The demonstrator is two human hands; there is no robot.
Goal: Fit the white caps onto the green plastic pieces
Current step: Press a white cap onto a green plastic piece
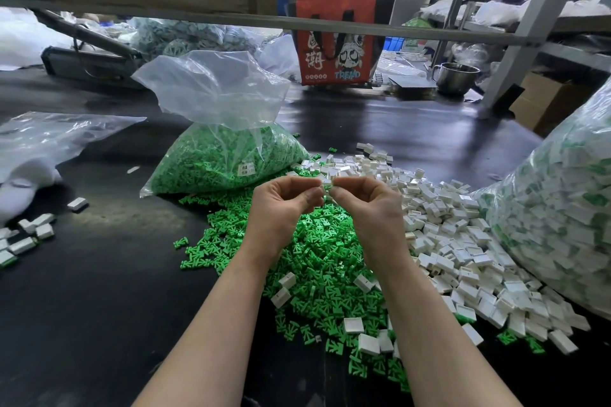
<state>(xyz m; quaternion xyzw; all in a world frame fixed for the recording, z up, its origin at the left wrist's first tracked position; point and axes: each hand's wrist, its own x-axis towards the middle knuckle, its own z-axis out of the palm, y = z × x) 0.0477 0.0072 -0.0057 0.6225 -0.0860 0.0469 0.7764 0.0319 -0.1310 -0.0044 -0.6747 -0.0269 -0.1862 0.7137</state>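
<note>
Head view, from the left edge: a few assembled pieces, white with green showing at the ends, lie scattered on the black table, well to the left of the fingers, beside a flattened clear bag. Beyond the left hand's fingertips stands an open plastic bag of green pieces, its neck gaping upward. Below both hands spreads the loose pile of green plastic pieces, with several white caps lying on it.

The left hand and right hand are raised above that pile, fingertips meeting in the middle. Each hand has its thumb and forefinger curled into a pinch, and between them a small white cap shows; it seems both hands grip the same piece, though any green part there is hidden by the fingers.

Just right of the right hand's fingers and running toward the near edge lies the heap of white caps. Farther right a large clear sack bulges with white and green parts, touching that heap.
</note>
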